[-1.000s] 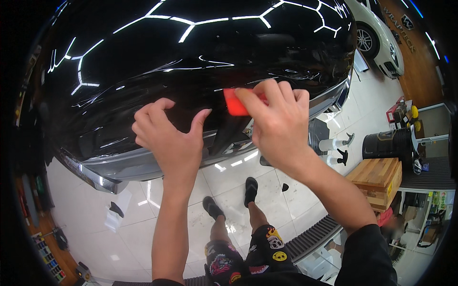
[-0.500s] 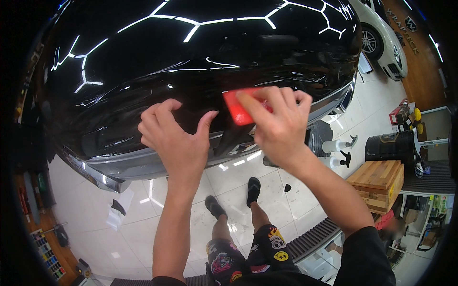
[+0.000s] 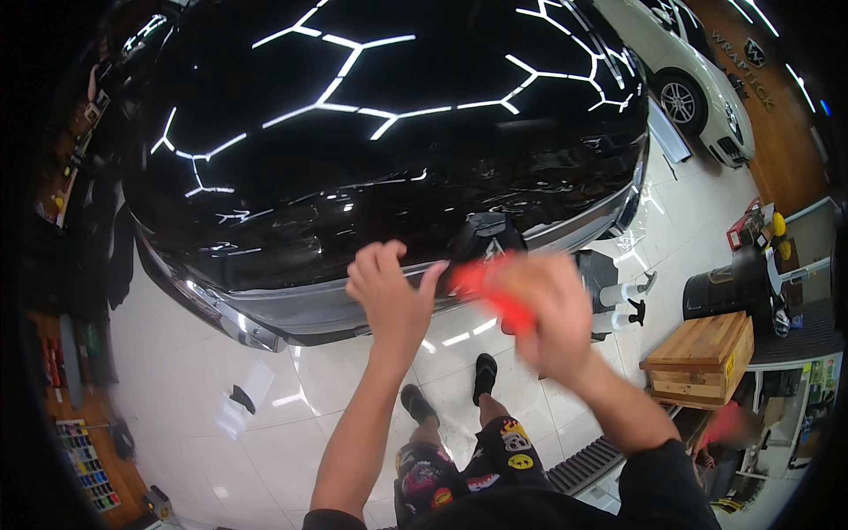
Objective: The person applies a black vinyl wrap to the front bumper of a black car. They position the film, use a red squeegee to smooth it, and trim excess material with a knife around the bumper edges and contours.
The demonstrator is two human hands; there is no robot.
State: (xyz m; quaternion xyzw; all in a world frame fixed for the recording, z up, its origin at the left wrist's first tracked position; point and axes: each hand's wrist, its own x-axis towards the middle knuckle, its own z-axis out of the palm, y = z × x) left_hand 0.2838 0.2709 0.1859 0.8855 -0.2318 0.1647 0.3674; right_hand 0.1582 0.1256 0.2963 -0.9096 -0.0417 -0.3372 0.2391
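Observation:
A glossy black car hood [image 3: 353,190] fills the upper middle, its surface rippled and creased toward the front edge like loose film. My right hand [image 3: 552,309], smeared by motion, grips a red squeegee [image 3: 495,287] just off the car's front edge. A black flap [image 3: 490,231] hangs down at the middle of that edge, beside the squeegee. My left hand [image 3: 389,291] is over the front edge, left of the squeegee. Its fingers are bent and its thumb stretches apart from them, with nothing visible between. Whether its fingertips touch the black surface I cannot tell.
White spray bottles [image 3: 623,293] stand right of the car's front. Beyond them are a wooden crate [image 3: 698,358] and a black drum [image 3: 720,291]. A white car [image 3: 685,84] is parked at the upper right. A person [image 3: 724,433] is at the lower right. Paper [image 3: 254,397] lies on the floor.
My right hand has drawn the squeegee down off the hood toward me. My left hand now appears farther right and lower. The whole view has shifted, with more of the hood showing.

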